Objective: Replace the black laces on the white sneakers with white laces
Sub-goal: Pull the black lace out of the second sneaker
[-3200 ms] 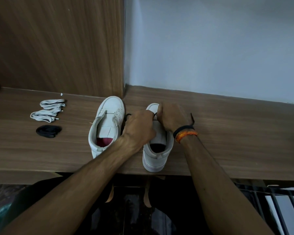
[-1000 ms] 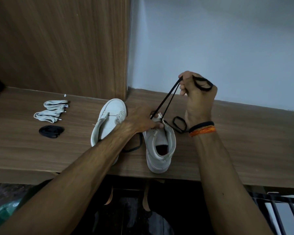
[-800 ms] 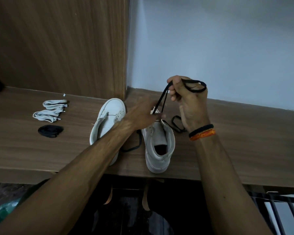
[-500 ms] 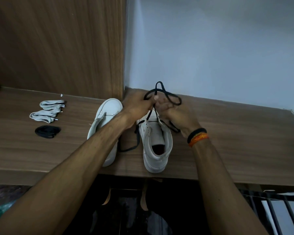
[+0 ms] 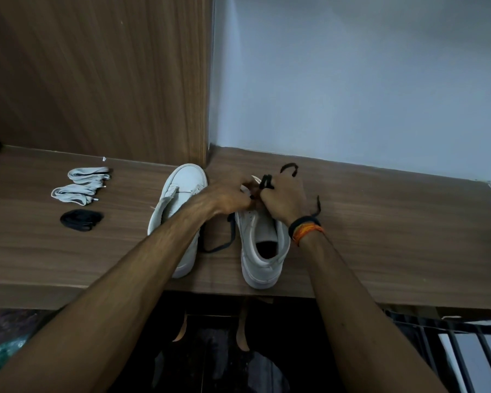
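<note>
Compared with a second ago, the right hand (image 5: 284, 201) has come down from up high and now sits low over the right sneaker (image 5: 262, 245), fingers curled around the black lace (image 5: 265, 182), with a loop sticking out past the knuckles. The left hand (image 5: 230, 198) is right against it, pinching the lace at the eyelets. A loose lace end trails between the shoes. The left sneaker (image 5: 182, 194) sits beside it on the bench (image 5: 394, 236); white laces (image 5: 81, 184) and a black bundle (image 5: 81, 219) lie off left.
</note>
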